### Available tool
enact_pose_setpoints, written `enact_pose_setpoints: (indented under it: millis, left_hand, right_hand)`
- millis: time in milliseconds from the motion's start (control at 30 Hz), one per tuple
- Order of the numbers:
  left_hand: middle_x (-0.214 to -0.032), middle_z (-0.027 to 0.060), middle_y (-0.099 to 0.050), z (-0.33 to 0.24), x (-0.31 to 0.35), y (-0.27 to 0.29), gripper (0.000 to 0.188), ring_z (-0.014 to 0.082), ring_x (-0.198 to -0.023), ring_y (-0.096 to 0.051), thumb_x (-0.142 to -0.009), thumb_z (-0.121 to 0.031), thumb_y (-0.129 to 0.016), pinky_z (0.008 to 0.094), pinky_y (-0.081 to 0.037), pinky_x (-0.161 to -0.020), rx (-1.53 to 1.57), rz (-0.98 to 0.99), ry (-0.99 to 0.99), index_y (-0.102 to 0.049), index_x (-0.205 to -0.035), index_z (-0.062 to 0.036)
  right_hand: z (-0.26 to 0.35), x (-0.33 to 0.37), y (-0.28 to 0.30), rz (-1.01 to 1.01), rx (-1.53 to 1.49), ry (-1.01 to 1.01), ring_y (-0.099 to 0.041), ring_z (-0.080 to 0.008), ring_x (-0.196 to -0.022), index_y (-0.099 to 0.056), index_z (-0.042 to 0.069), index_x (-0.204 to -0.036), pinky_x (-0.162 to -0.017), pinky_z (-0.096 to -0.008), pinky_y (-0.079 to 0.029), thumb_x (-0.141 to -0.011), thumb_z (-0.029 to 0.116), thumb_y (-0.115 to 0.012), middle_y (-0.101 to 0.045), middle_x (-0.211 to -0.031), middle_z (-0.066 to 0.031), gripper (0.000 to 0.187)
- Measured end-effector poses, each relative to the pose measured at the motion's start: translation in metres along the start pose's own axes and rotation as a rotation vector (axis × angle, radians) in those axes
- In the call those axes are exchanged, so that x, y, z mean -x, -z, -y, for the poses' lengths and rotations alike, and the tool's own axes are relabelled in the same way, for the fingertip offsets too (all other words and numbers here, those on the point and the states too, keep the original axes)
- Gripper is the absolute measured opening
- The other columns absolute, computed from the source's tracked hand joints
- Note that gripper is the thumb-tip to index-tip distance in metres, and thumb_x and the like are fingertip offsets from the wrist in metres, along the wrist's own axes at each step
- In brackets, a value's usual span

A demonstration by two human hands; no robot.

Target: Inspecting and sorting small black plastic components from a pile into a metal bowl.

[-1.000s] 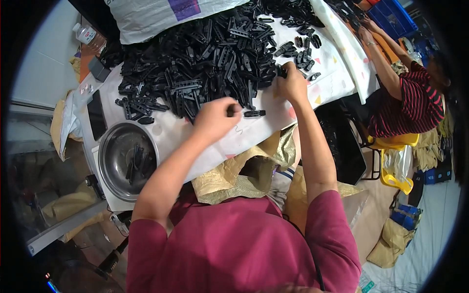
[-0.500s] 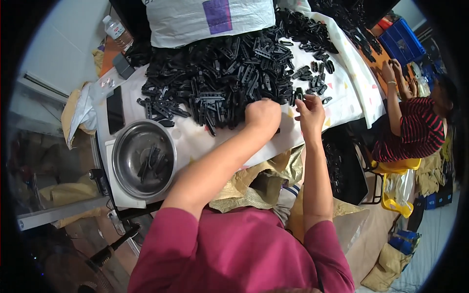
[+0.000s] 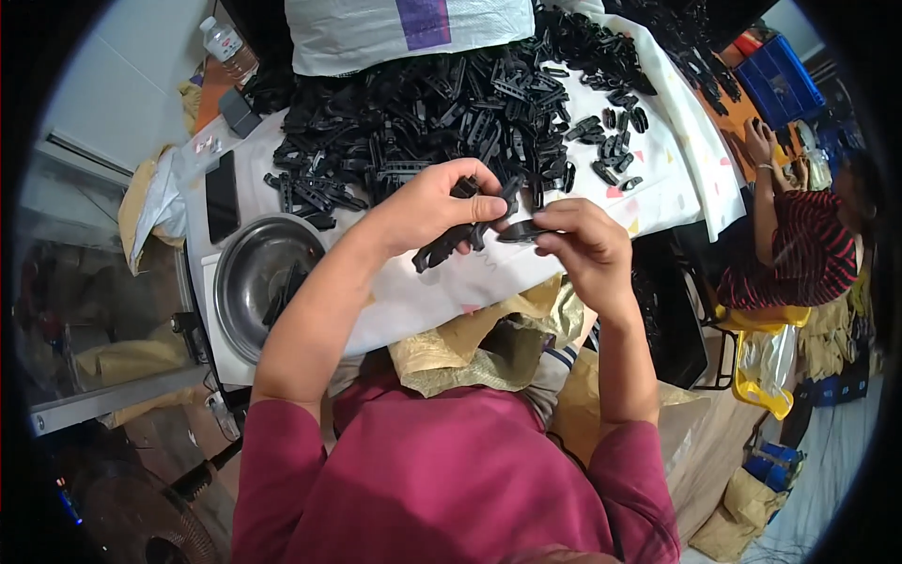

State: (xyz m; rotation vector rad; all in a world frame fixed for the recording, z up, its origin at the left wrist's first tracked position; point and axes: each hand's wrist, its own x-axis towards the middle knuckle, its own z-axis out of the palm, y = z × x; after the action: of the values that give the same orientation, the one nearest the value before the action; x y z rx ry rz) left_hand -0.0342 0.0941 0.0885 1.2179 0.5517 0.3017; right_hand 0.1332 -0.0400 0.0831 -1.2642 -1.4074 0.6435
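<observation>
My left hand (image 3: 425, 204) is closed around several long black plastic pieces (image 3: 438, 250), held over the front of the cloth-covered table. A curved black plastic piece (image 3: 520, 232) is pinched between the thumb and fingers of my right hand (image 3: 597, 252). Its end meets the pieces in the left hand; whether they are joined I cannot tell. Beyond both hands spreads a big heap of similar black pieces (image 3: 376, 127). A smaller loose group (image 3: 613, 146) lies to the right of it.
A steel bowl (image 3: 225, 315) with a few black pieces stands at the left, below a dark phone (image 3: 222, 197). A white sack (image 3: 357, 38) rests behind the heap. To the right, another person (image 3: 794, 244) sits near a blue crate (image 3: 778, 80).
My left hand has drawn back from the heap and moved left, now showing several black pieces in it. My right hand has come nearer to me, bringing a black piece to the left hand.
</observation>
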Motion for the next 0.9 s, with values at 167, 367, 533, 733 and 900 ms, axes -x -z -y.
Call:
enact_pose_setpoints:
  millis: [167, 367, 533, 733, 900]
  left_hand:
    - [-0.067, 0.0009, -0.060, 0.002, 0.010, 0.004, 0.025, 0.0084, -0.056, -0.056, -0.080, -0.024, -0.068, 0.0212, -0.043, -0.046, -0.287, 0.006, -0.121, -0.062, -0.092, -0.0027]
    - [-0.073, 0.0081, -0.064, -0.009, 0.024, -0.003, 0.035, 0.0169, -0.057, -0.060, -0.071, -0.034, -0.072, 0.0260, -0.046, -0.052, -0.774, -0.063, -0.368, -0.064, -0.089, -0.0050]
    - [-0.074, 0.0073, -0.063, 0.006, 0.032, -0.006, 0.036, 0.0259, -0.067, -0.062, -0.063, -0.032, -0.075, 0.0345, -0.048, -0.059, -1.089, -0.216, -0.644, -0.060, -0.086, -0.0079]
    - [-0.078, 0.0090, -0.063, 0.018, 0.061, 0.017, 0.029, 0.0256, -0.070, -0.062, -0.068, -0.026, -0.071, 0.0348, -0.048, -0.062, -1.273, -0.146, -0.662, -0.061, -0.088, -0.0076]
    - [-0.090, 0.0122, -0.064, 0.007, 0.146, 0.060, 0.033, 0.0284, -0.083, -0.062, -0.071, -0.023, -0.070, 0.0339, -0.048, -0.073, -1.327, -0.629, -0.171, -0.062, -0.097, -0.0045]
  right_hand:
    - [0.016, -0.004, -0.016, -0.002, 0.306, 0.216, -0.061, -0.0146, -0.073, -0.064, 0.000, -0.088, -0.059, -0.0241, -0.050, -0.068, -0.010, -0.067, -0.061, -0.087, -0.0090, 0.023]
    - [0.014, -0.001, -0.025, -0.130, 0.446, 0.399, -0.062, -0.0178, -0.072, -0.062, 0.001, -0.086, -0.060, -0.0252, -0.051, -0.065, -0.009, -0.070, -0.063, -0.083, -0.0101, 0.024]
    - [0.024, -0.006, -0.034, -0.217, 0.461, 0.184, -0.062, -0.0229, -0.080, -0.056, 0.001, -0.102, -0.069, -0.0275, -0.052, -0.069, -0.006, -0.068, -0.058, -0.091, -0.0124, 0.036]
    - [-0.005, -0.001, -0.044, 0.245, 0.277, 0.078, -0.059, -0.0240, -0.083, -0.053, 0.001, -0.103, -0.070, -0.0318, -0.049, -0.070, 0.007, -0.072, -0.056, -0.091, -0.0123, 0.039]
    - [-0.115, -0.024, 0.022, -0.287, 0.533, -0.216, -0.061, -0.0208, -0.069, -0.056, -0.001, -0.102, -0.063, -0.0292, -0.047, -0.078, 0.012, -0.063, -0.064, -0.079, -0.0121, 0.028]
